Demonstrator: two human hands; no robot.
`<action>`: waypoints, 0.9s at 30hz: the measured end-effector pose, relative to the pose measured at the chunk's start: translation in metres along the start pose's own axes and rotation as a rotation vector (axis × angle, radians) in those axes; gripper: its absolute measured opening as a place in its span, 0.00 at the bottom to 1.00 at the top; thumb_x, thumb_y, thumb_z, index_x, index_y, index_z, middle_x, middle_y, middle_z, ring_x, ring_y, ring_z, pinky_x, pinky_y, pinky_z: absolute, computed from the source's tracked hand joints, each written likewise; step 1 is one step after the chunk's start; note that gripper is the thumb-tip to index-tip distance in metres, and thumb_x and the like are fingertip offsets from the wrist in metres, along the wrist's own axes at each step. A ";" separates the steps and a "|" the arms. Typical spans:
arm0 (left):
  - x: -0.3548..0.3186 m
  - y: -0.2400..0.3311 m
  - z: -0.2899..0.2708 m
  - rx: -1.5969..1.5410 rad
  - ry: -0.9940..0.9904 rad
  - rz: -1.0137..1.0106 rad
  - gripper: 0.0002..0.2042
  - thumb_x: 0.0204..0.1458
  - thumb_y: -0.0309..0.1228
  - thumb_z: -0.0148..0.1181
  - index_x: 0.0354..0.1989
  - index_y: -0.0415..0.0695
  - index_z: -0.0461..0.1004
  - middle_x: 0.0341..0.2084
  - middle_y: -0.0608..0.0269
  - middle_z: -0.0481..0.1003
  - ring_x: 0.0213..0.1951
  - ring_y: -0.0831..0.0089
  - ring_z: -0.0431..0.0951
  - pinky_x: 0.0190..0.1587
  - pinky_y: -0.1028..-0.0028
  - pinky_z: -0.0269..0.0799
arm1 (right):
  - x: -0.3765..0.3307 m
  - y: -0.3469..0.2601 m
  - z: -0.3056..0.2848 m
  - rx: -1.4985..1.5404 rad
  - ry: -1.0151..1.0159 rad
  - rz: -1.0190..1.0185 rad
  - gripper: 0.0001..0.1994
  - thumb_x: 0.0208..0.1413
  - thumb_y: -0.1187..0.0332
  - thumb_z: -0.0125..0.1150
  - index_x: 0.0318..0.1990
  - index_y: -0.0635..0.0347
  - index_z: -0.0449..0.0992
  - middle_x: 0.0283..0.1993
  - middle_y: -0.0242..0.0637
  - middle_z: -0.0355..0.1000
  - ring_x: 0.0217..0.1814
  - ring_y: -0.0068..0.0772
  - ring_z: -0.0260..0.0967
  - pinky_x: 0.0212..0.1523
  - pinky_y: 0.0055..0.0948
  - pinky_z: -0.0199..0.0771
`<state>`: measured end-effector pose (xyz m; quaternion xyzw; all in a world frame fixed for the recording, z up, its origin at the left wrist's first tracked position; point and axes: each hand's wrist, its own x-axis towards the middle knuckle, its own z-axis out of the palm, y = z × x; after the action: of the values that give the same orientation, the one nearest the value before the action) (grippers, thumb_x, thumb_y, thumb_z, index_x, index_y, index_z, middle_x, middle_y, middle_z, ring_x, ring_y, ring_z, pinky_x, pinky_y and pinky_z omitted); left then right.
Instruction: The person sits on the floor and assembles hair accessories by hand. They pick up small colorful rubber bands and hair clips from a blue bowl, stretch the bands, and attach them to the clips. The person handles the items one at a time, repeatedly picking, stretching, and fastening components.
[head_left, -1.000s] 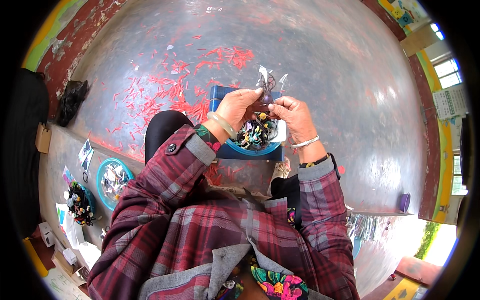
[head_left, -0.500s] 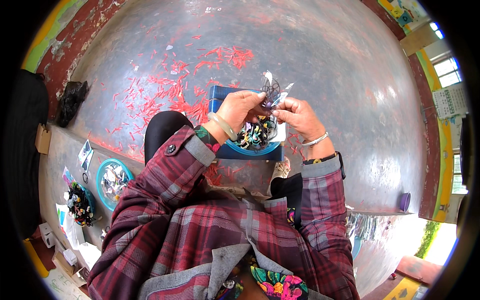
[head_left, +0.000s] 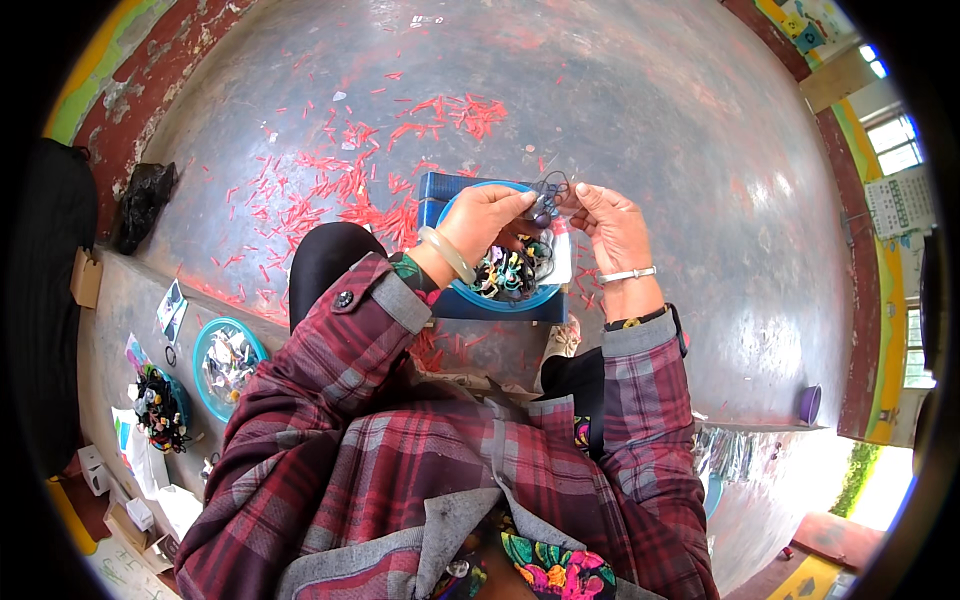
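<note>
Above a blue basin (head_left: 534, 303), my left hand (head_left: 478, 218) pinches a small bunch of dark hair ties (head_left: 543, 212) with a round purple ornament. Thin black loops of the bunch stand up past the fingertips. At the right edge of these loops, the thumb and forefinger of my right hand (head_left: 612, 228) are pressed together, apparently on one loop. Inside the basin lies a heap of black hair ties (head_left: 508, 276) with yellow, turquoise and pink ornaments. My left hand partly covers the basin's left side.
The basin rests on a blue stool (head_left: 432, 187), with a white sheet (head_left: 560, 258) beside the heap. Red scraps (head_left: 375, 212) litter the floor beyond. On the left stand another blue basin (head_left: 203, 385) of small pieces and a pile of dark hair ties (head_left: 160, 408). A purple tub (head_left: 810, 403) is far right.
My right hand has turned more upright and shifted slightly right, its fingertips higher. The white and clear strips at the bunch no longer show there. My left hand has barely moved.
</note>
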<state>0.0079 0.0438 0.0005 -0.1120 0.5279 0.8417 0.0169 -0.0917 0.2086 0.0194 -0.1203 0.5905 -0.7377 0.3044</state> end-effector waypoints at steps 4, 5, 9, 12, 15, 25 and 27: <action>-0.005 0.009 0.005 -0.160 -0.046 -0.073 0.12 0.54 0.32 0.53 0.41 0.36 0.69 0.34 0.59 0.74 0.36 0.71 0.78 0.25 0.84 0.72 | 0.000 0.002 0.001 0.021 0.041 0.020 0.12 0.50 0.64 0.61 0.36 0.63 0.75 0.32 0.39 0.75 0.33 0.27 0.71 0.36 0.25 0.67; -0.005 0.008 0.005 -0.157 -0.052 -0.088 0.11 0.53 0.31 0.54 0.41 0.36 0.69 0.34 0.59 0.74 0.36 0.71 0.77 0.25 0.85 0.72 | -0.001 0.002 0.003 0.030 0.035 0.026 0.12 0.50 0.64 0.61 0.36 0.63 0.75 0.33 0.40 0.75 0.33 0.27 0.71 0.36 0.25 0.68; 0.003 -0.004 -0.001 -0.176 -0.053 -0.128 0.11 0.53 0.29 0.55 0.40 0.35 0.69 0.34 0.60 0.74 0.35 0.73 0.77 0.27 0.86 0.73 | -0.002 0.003 0.009 0.069 0.068 0.023 0.10 0.50 0.67 0.60 0.35 0.66 0.74 0.31 0.39 0.75 0.28 0.25 0.71 0.30 0.21 0.69; 0.004 -0.004 -0.004 -0.225 -0.021 -0.143 0.10 0.53 0.28 0.54 0.40 0.35 0.69 0.33 0.61 0.74 0.34 0.76 0.76 0.29 0.86 0.74 | -0.005 0.000 0.014 0.092 0.040 0.026 0.10 0.51 0.66 0.60 0.36 0.65 0.74 0.32 0.40 0.75 0.30 0.27 0.73 0.30 0.20 0.68; 0.005 -0.004 -0.005 -0.286 -0.032 -0.141 0.10 0.53 0.27 0.53 0.41 0.35 0.69 0.33 0.61 0.73 0.33 0.77 0.75 0.31 0.86 0.74 | -0.003 0.003 0.010 0.070 0.049 0.022 0.11 0.51 0.65 0.60 0.36 0.64 0.74 0.32 0.40 0.75 0.32 0.30 0.74 0.30 0.20 0.69; 0.008 -0.006 -0.008 -0.382 0.005 -0.057 0.10 0.54 0.27 0.52 0.40 0.34 0.69 0.34 0.58 0.73 0.35 0.73 0.76 0.35 0.81 0.76 | 0.003 0.007 0.007 0.027 0.076 0.003 0.15 0.53 0.61 0.57 0.40 0.65 0.72 0.35 0.41 0.74 0.33 0.30 0.73 0.29 0.23 0.71; 0.009 -0.007 -0.013 -0.423 -0.003 0.005 0.09 0.54 0.27 0.52 0.38 0.34 0.70 0.34 0.58 0.73 0.35 0.71 0.76 0.37 0.78 0.76 | 0.008 0.009 0.000 -0.020 0.098 0.016 0.17 0.53 0.59 0.56 0.41 0.65 0.71 0.36 0.42 0.74 0.32 0.30 0.73 0.30 0.23 0.71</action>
<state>0.0028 0.0341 -0.0127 -0.1104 0.3397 0.9340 -0.0082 -0.0951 0.2030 0.0097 -0.0822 0.6131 -0.7343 0.2798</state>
